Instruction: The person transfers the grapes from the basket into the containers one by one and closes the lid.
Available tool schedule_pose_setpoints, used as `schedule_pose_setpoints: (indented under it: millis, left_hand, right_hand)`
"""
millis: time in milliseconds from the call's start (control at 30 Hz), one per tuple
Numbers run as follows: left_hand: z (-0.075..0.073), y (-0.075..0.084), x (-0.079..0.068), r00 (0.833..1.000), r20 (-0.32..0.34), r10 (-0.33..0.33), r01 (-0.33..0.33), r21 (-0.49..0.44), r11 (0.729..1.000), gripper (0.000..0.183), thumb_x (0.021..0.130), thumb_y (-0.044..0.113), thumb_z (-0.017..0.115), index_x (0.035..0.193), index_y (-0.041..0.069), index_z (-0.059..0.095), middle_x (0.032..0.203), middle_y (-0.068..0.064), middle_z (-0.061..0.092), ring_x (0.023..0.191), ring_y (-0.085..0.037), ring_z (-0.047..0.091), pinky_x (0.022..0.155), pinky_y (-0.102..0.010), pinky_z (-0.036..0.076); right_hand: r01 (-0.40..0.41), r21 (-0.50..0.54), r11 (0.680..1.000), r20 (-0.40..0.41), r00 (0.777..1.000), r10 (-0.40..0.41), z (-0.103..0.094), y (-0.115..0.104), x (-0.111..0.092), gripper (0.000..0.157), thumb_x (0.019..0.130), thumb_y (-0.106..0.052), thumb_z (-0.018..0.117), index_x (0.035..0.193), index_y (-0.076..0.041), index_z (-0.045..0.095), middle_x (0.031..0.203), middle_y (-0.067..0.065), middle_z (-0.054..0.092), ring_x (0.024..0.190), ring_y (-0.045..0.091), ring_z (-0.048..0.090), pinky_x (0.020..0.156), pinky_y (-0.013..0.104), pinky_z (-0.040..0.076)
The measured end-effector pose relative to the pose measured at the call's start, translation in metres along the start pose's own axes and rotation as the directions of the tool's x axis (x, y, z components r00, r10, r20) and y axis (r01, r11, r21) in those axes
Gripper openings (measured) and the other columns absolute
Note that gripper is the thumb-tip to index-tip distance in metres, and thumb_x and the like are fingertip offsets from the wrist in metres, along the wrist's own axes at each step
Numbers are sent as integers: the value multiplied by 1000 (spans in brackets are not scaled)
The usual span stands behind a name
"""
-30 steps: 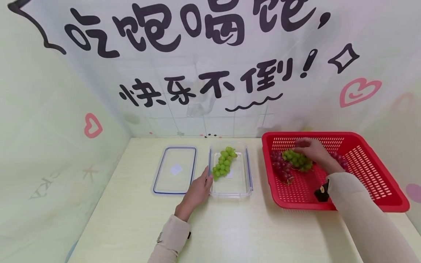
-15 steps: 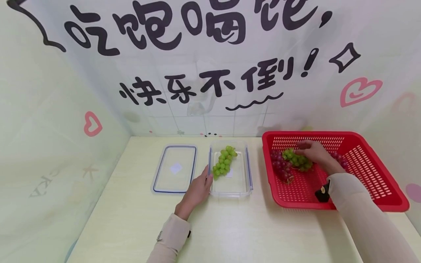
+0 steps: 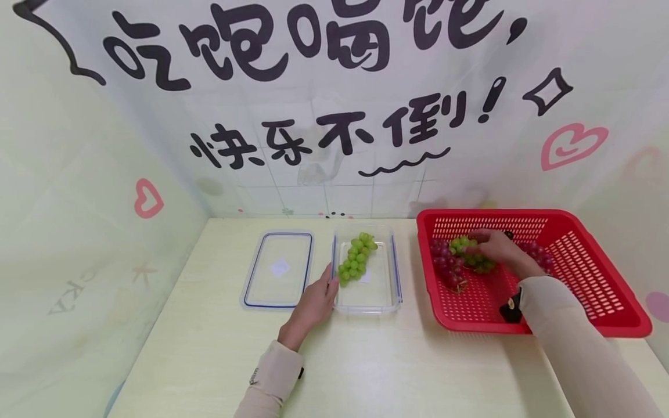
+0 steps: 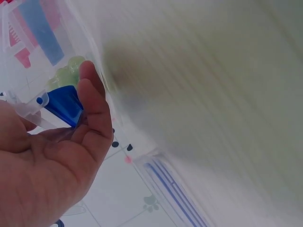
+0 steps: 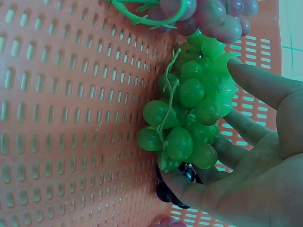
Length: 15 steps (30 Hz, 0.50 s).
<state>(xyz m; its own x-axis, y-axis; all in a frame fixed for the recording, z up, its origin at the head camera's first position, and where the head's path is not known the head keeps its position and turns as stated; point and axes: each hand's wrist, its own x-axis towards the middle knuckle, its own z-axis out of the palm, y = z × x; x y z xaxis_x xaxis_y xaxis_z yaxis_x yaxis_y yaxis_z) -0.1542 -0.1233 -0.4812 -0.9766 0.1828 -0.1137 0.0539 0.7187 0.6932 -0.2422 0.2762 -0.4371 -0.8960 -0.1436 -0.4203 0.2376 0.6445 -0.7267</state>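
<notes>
My left hand holds the left side of a clear food container, its thumb near the rim. In the left wrist view the fingers curl by a blue latch on the container. A bunch of green grapes lies inside it. Over in the red basket, my right hand grips a second green bunch. The right wrist view has the thumb on the upper grapes and the other fingers round their far side, partly hidden.
A clear lid with a blue seal lies left of the container. Purple-red grapes sit left in the basket, with more right of the hand. Dark round things show below the green bunch. A printed wall sheet stands behind.
My right hand has lowered and closed in on the green bunch in the basket. A small black thing now shows behind that hand. The left hand and container have stayed put.
</notes>
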Motion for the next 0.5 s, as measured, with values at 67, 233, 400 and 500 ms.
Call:
schedule_pose_setpoints:
  millis: [67,233,400,500]
  left_hand:
    - [0,0,0,1000,2,2,-2,3,1000,54,99,35,27,145,8,15,60,-1,48,51,-13,45,57,-30,39]
    - [0,0,1,1000,3,-7,7,-1,1000,54,99,33,28,145,7,16,59,-2,48,51,-14,44,56,-30,39]
    - [0,1,1,1000,0,-4,4,-1,1000,54,99,33,28,144,7,16,59,-2,47,51,-14,44,59,-31,39]
    - [-1,1,1,1000,0,-7,7,1,1000,54,99,33,28,144,7,17,60,-1,48,52,-13,45,58,-30,39]
  right_hand:
    - [-2,-2,1000,12,1000,2,1,0,1,65,88,-26,58,139,2,28,136,28,31,117,40,37,93,52,35]
    - [-9,-7,1000,41,999,9,2,-2,0,67,86,-21,61,138,4,27,133,28,34,114,38,40,92,50,37]
    - [-26,-7,1000,55,998,27,3,-3,-1,69,84,-19,62,138,6,26,130,28,35,111,37,41,90,49,38]
    - [-30,-19,999,56,998,31,4,-2,1,70,83,-19,64,137,5,27,128,27,36,110,37,41,90,49,38]
